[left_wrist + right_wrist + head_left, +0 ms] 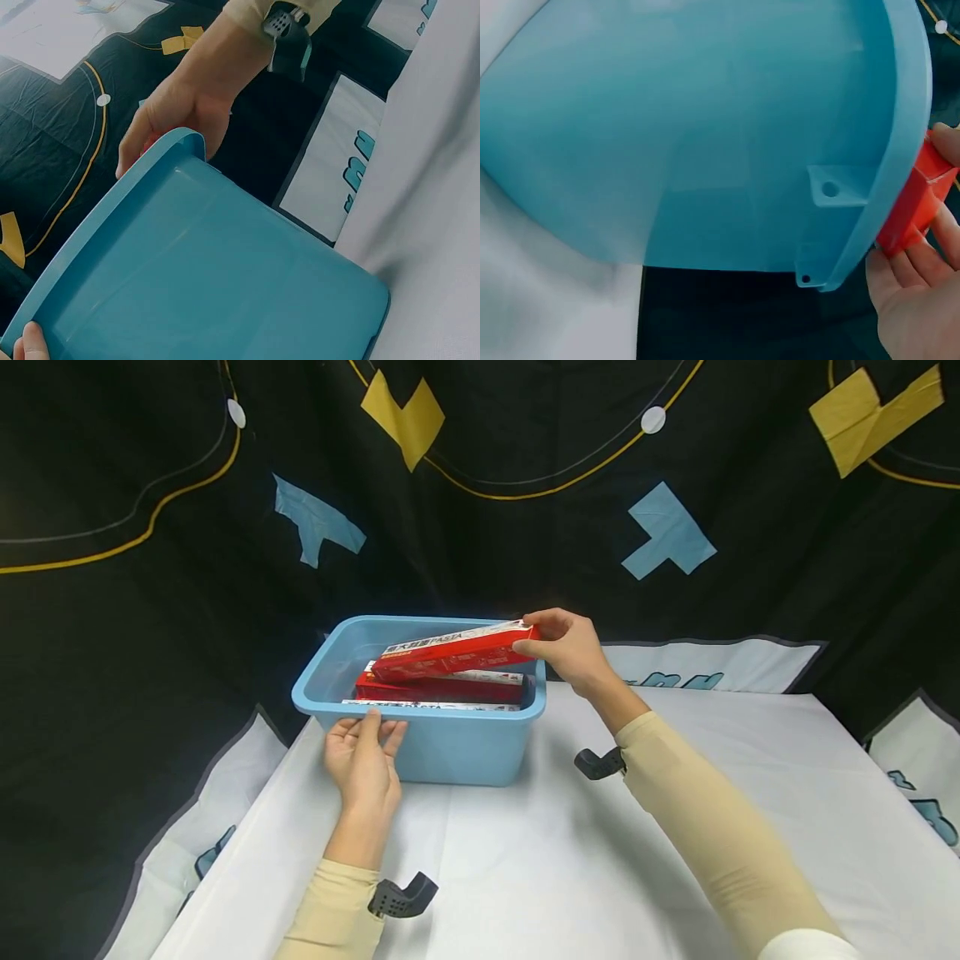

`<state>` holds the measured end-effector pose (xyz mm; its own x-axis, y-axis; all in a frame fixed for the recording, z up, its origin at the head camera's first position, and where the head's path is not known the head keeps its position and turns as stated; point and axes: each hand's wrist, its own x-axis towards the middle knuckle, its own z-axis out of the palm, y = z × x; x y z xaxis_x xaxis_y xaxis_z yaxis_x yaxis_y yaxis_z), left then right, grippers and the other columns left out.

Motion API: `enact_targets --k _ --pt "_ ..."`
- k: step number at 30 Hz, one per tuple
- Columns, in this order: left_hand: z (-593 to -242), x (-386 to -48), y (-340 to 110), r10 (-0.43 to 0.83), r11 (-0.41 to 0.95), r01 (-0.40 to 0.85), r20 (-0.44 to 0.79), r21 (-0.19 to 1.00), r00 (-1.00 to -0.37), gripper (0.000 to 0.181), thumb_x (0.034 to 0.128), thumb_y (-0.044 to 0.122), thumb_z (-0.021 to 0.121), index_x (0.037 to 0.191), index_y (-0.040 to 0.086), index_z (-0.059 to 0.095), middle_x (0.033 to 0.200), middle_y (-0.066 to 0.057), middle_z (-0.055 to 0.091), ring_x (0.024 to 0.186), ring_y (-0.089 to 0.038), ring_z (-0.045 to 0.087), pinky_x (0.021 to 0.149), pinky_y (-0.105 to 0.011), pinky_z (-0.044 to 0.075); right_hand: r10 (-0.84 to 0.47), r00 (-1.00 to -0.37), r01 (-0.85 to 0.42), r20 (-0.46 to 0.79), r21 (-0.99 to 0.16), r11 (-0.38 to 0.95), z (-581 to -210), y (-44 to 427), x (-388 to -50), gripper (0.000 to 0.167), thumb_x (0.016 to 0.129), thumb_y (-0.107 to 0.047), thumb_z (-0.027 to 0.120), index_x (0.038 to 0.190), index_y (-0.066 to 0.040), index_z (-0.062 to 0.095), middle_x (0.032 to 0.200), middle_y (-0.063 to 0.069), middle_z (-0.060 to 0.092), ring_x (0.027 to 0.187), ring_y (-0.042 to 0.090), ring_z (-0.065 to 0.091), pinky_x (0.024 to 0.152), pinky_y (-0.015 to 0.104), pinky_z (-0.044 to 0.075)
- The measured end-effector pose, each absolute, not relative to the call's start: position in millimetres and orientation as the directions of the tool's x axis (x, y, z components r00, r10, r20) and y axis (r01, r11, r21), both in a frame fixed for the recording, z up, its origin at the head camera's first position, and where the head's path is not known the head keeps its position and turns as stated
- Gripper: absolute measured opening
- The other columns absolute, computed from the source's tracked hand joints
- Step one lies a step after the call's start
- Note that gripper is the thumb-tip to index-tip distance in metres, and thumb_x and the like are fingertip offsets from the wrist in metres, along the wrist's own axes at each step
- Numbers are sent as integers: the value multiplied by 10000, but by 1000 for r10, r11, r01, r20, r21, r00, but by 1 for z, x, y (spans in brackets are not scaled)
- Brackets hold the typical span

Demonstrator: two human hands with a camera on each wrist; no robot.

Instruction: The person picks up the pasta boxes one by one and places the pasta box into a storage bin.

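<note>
A light-blue plastic bin (457, 747) stands on the white table near its far edge. My right hand (570, 647) pinches the right end of a red pasta box (457, 652), which is tilted with that end raised to the rim and its left end down inside the bin. Beneath it lie another red box (442, 689) and one more box (442, 705), mostly hidden by the front wall. At the front left, my left hand (365, 764) holds the bin's rim from below. The right wrist view shows the right fingers around the red box end (915, 202).
White cloth covers the table (555, 868). Behind the bin hangs a black curtain (510, 552) with yellow and blue tape pieces. A small black device sits on each wrist.
</note>
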<state>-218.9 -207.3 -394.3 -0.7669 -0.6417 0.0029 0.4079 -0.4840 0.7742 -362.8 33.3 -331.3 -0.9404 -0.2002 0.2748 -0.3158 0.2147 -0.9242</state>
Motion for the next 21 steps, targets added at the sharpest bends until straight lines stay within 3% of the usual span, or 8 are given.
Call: enact_targets --k 4,11,21 --pt "-394 -219 -206 -634 -484 405 8 776 -773 364 945 152 654 1215 69 426 1105 -140 548 852 -163 625 858 -355 569 -230 -943 -308 241 -893 329 -336 29 -367 500 774 -340 832 1215 -217 632 1280 -40 584 1144 234 533 844 364 577" --pt "-396 -220 -206 -622 -493 381 -11 782 -783 371 950 144 645 1232 74 415 1183 -149 542 882 -173 629 866 -344 564 -278 -913 -407 298 -692 596 -347 22 -360 510 857 -223 748 1336 -157 586 1388 55 543 1212 308 538 931 447 531" --pt "-401 -214 -216 -626 -505 367 -39 781 -779 372 950 139 642 1233 66 411 1171 -148 540 872 -163 632 864 -339 563 -228 -921 -389 316 -727 565 -371 43 -321 548 902 -349 661 1400 -169 518 1436 21 505 1292 266 487 969 497 495"
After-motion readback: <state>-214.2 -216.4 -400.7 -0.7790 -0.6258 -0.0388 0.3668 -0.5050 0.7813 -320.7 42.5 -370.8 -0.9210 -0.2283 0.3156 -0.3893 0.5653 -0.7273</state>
